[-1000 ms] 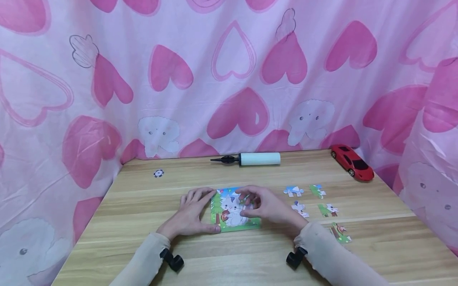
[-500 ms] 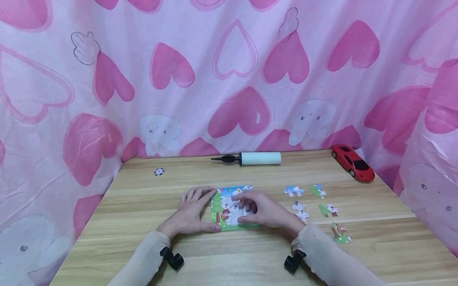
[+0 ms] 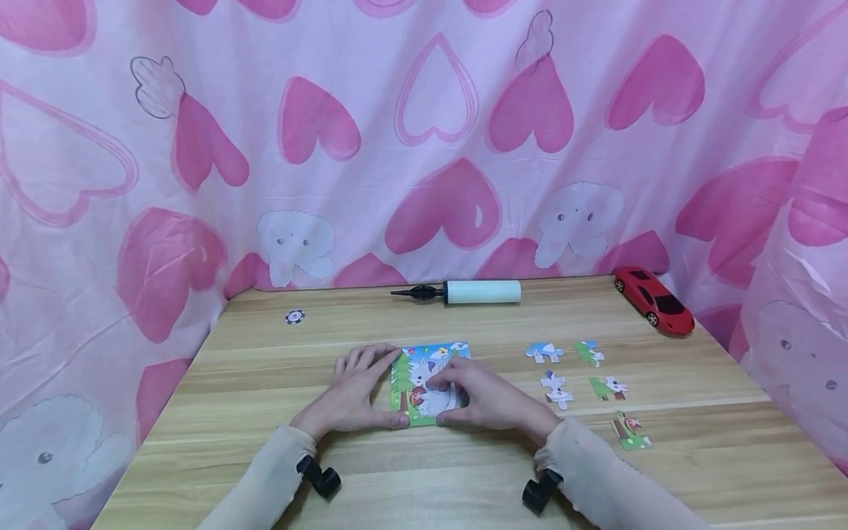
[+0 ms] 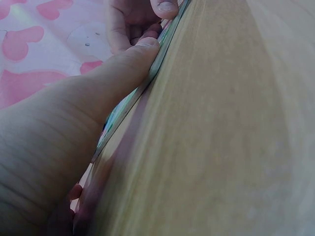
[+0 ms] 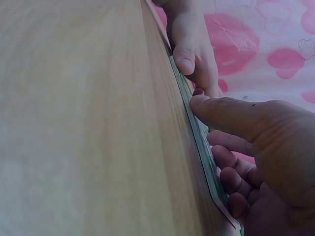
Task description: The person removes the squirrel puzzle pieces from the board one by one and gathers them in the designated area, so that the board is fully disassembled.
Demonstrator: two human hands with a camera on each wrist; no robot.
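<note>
A small picture puzzle (image 3: 435,403) with a white cartoon animal, green grass and blue sky lies flat on the wooden table. Along its left side rests my left hand (image 3: 350,399), index fingertip at the far left corner and thumb at the near left corner. My right hand (image 3: 486,397) lies over the puzzle's right part, thumb at the near edge and bent fingers touching the picture, with nothing seen between them. In the right wrist view the thumb (image 5: 226,115) reaches along the puzzle's edge (image 5: 197,132). Part of the picture is hidden under the right hand.
Several loose jigsaw pieces lie right of the puzzle, among them a blue one (image 3: 545,352) and a green-brown one (image 3: 629,432). At the back are a hand pump (image 3: 482,292), a red toy car (image 3: 654,302) and a round chip (image 3: 294,317). Behind hangs a pink curtain (image 3: 371,191).
My right hand has moved slightly left and nearer to me over the puzzle, uncovering its far right corner. My left hand has stayed in place, and the loose pieces have not moved.
</note>
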